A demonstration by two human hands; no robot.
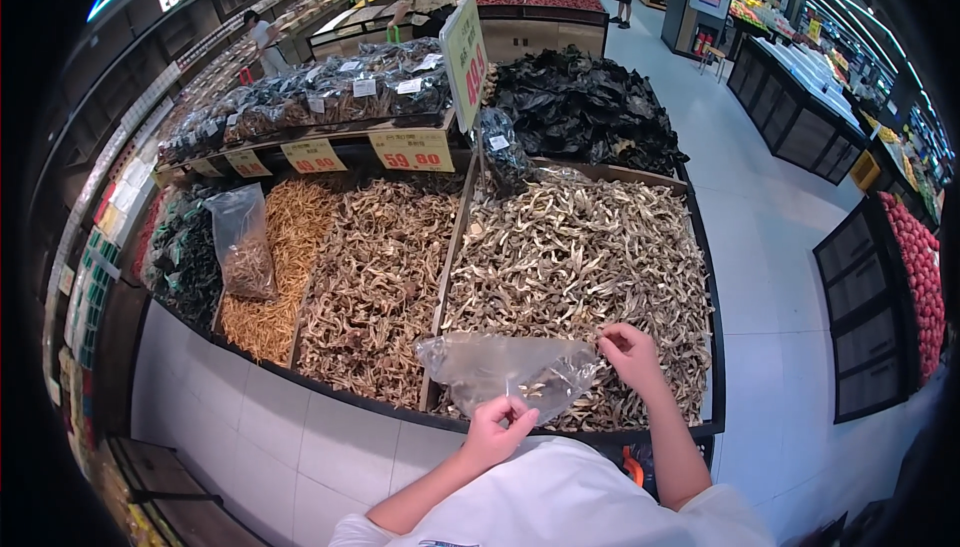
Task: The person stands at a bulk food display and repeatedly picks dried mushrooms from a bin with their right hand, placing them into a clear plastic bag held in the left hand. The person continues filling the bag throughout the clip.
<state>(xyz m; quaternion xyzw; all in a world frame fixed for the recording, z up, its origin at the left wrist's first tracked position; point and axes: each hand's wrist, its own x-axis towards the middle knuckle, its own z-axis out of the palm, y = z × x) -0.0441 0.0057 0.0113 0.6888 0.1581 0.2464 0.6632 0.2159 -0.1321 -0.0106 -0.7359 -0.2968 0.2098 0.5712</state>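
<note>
My left hand (501,427) pinches the near edge of a clear plastic bag (517,367), which lies spread over the front of a bin of pale dried mushrooms (585,247). A few pieces show through the plastic; whether they are in the bag or under it I cannot tell. At the bag's right side is my right hand (630,352), thumb and fingertips brought together over the mushrooms; a small piece seems to be between them, though it is hard to make out. Left of a wooden divider (454,247) lie browner dried mushrooms (375,284).
A filled plastic bag (247,254) rests on orange dried strips (296,232). Black dried fungus (577,108) is heaped behind the pale mushrooms. A price sign (465,63) stands upright beside packaged goods (360,81). The display has a dark rim (716,307). Several people stand farther off.
</note>
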